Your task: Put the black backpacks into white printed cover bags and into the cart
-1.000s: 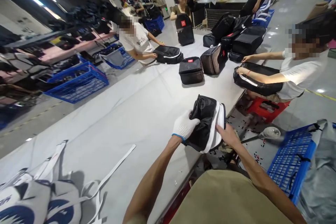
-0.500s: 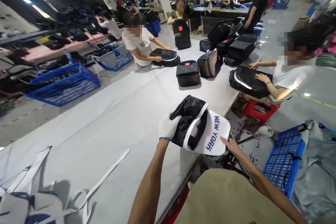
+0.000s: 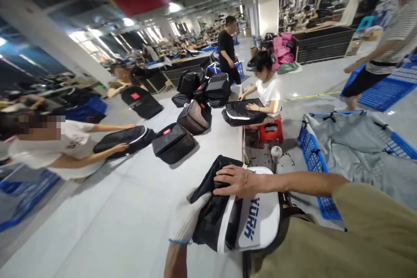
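Observation:
A black bag (image 3: 213,221) with white edging and a white front panel (image 3: 260,217) lies at the near table edge. Blue letters on the panel are partly covered by my right arm. My left hand (image 3: 189,215), in a white glove with a blue cuff, grips the bag's left side, thumb on top and fingers hidden. My bare right hand (image 3: 236,181) rests across the top of the black fabric, its fingers stretched out and somewhat spread. Part of the bag's far side is hidden under that hand.
Black bags stand further up the white table (image 3: 107,221), including a boxy bag (image 3: 172,143). Co-workers at left and right handle a black bag (image 3: 124,141) and another bag (image 3: 244,112). A blue crate (image 3: 314,156) with grey lining stands right, near a red stool (image 3: 271,132).
My right hand has left the white panel's edge and come across onto the black fabric. The view has swung right, and the bag now sits nearer to my body. My left hand keeps its grip.

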### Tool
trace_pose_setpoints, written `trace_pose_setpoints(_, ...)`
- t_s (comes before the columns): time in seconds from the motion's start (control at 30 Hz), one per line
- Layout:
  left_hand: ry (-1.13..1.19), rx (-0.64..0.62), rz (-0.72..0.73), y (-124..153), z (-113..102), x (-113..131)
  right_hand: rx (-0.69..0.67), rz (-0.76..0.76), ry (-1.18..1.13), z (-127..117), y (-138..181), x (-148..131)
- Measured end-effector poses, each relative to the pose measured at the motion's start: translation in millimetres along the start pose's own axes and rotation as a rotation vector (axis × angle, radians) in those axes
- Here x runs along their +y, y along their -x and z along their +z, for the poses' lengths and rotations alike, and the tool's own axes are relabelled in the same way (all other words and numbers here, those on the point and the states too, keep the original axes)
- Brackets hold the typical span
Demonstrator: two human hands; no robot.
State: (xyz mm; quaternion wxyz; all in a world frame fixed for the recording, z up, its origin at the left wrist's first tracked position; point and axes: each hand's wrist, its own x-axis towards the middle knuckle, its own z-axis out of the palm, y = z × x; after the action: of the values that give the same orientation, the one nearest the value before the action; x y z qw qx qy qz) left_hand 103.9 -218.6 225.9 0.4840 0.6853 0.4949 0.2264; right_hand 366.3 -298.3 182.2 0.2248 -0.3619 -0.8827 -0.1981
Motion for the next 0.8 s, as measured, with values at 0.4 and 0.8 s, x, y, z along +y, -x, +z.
trace_pose_setpoints(0.4, -0.41, -0.08, 0.553, 8, 187, -29, 0.134, 0.864, 0.037, -42, 178, -39)
trace_pose_setpoints(0.8, -0.213, -0.432, 0.592, -130, 296, 8, 0.049, 1.498, -0.271, -69, 258, 41)
